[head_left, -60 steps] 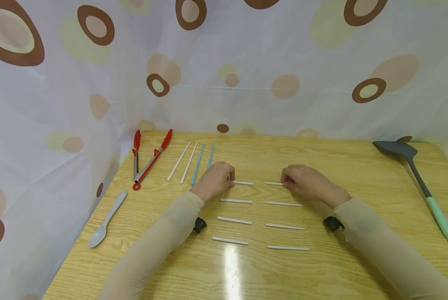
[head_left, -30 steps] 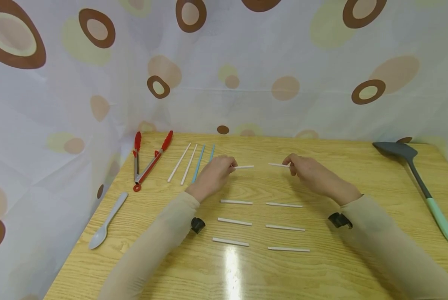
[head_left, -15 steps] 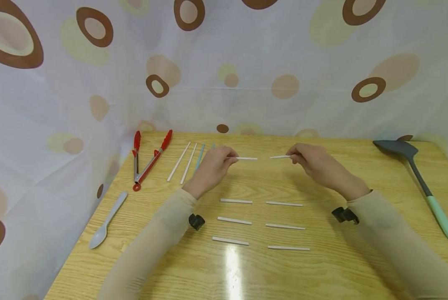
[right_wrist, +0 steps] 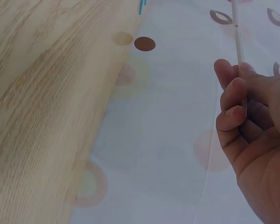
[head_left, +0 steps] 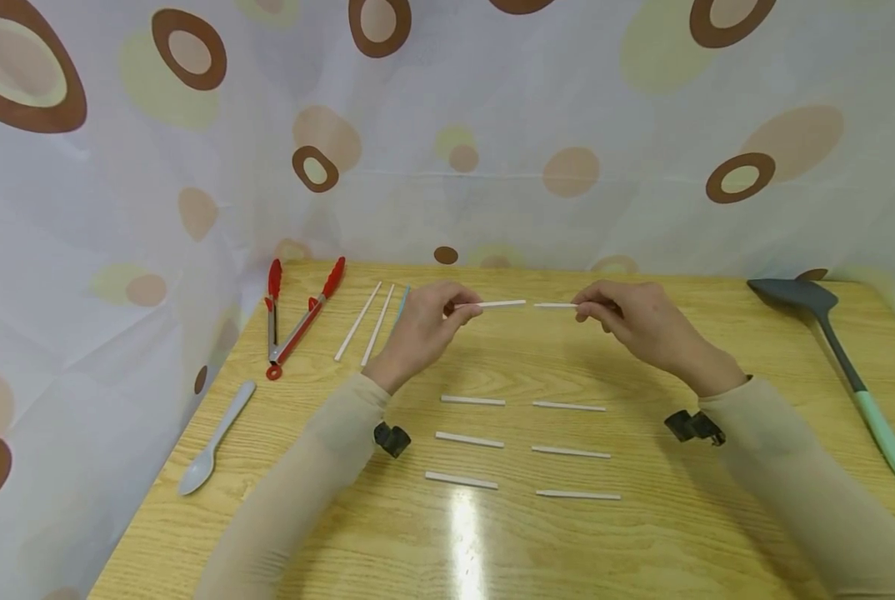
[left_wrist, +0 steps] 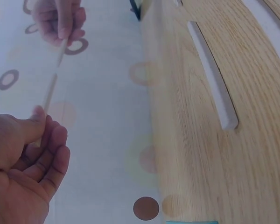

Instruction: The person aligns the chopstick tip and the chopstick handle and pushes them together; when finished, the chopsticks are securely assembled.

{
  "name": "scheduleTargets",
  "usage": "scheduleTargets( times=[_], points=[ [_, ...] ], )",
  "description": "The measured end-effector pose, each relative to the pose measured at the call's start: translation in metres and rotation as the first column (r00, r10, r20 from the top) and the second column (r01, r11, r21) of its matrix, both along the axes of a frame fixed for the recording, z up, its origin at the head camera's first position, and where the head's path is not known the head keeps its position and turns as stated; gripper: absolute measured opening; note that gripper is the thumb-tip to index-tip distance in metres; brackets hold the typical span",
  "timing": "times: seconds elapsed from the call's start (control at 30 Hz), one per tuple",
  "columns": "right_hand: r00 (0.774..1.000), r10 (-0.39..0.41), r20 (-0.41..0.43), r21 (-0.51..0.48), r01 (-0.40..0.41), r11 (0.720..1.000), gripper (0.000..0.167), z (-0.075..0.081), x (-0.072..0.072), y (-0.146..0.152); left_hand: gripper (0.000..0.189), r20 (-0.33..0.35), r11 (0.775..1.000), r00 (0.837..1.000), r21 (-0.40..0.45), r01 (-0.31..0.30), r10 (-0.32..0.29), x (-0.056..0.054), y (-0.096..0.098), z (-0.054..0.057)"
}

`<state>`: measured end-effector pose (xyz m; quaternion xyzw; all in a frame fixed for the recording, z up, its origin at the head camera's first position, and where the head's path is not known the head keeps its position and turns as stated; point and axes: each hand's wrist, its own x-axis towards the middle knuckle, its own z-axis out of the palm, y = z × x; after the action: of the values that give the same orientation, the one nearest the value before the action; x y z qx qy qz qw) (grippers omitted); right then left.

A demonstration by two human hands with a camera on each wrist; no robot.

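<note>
Above the far part of the table, my left hand (head_left: 423,329) pinches a white chopstick half (head_left: 504,303) between thumb and fingers. My right hand (head_left: 653,325) pinches a thinner white chopstick half (head_left: 555,305). The two halves point at each other, nearly in line, a narrow gap between their ends. Both wrist views show the same: the left piece (left_wrist: 50,93) rises from the left hand's thumb, and the right piece (right_wrist: 239,46) extends from the right fingertips. Below, three white halves (head_left: 469,439) lie in a left column and three (head_left: 571,452) in a right column.
Left of my left hand lie two long white chopsticks (head_left: 377,323) and a blue one (head_left: 402,306), partly covered by the hand. Red-tipped tongs (head_left: 297,333) and a pale spoon (head_left: 213,442) lie farther left. A turner (head_left: 837,350) lies at the right. A patterned curtain (head_left: 507,208) backs the table.
Both hands have picked up a chopstick half from the farthest row and raised them away from the table. The halves' facing ends have come closer together. The other pieces stay put.
</note>
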<state>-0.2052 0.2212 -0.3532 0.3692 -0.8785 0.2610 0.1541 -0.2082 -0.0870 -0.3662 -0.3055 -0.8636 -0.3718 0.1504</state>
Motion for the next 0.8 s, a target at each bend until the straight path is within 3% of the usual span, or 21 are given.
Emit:
scheduleTargets(
  times=[0.8],
  points=[
    [1.000,0.007,-0.001,-0.027,-0.007,1.000,0.012,-0.0015,0.0013,-0.0011,0.012,0.022,1.000,1.000,0.011,0.021,-0.021,0.0032,0.0037,0.0005]
  ],
)
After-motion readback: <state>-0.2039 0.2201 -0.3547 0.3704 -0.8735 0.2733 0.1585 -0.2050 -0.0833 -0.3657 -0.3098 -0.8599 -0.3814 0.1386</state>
